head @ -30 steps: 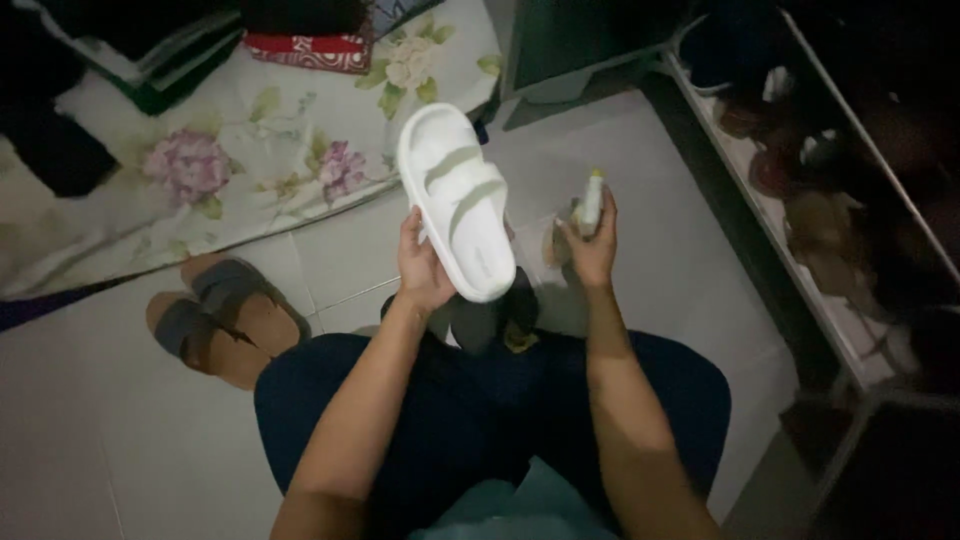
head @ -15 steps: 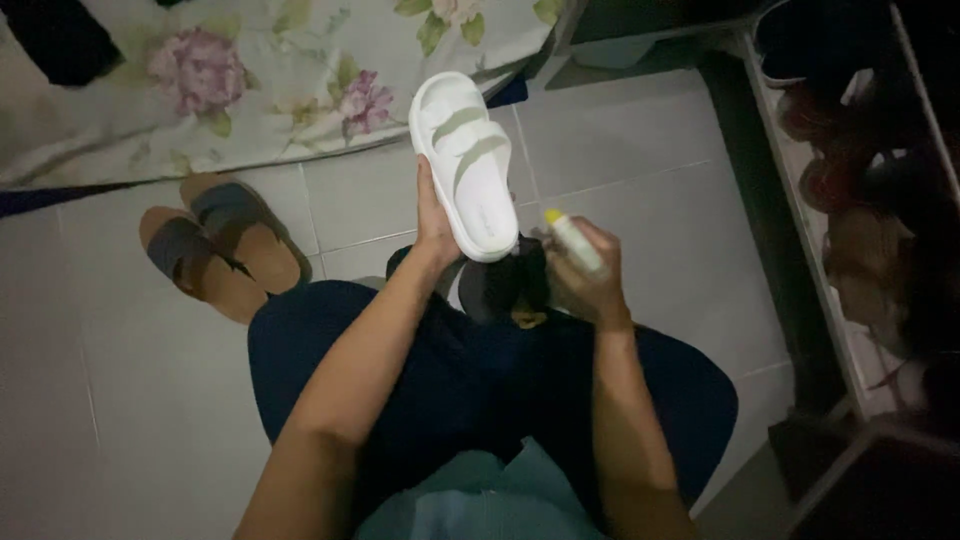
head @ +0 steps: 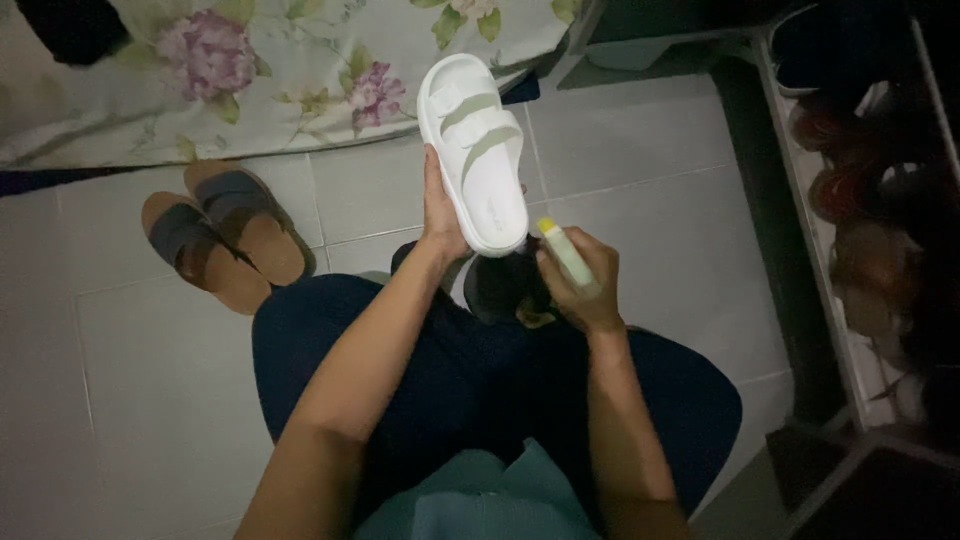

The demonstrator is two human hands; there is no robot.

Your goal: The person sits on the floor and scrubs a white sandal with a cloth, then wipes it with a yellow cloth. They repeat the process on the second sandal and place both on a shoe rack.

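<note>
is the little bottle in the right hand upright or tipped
Tipped. The small bottle in the right hand slants up-left, its yellow tip toward the white slide sandal.

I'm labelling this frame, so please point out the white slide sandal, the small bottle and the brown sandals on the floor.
white slide sandal [head: 480, 165], head view, on its footbed near the straps.
small bottle [head: 567, 256], head view, on its pale body below the yellow cap.
brown sandals [head: 222, 235], head view, on the grey strap area.
</note>
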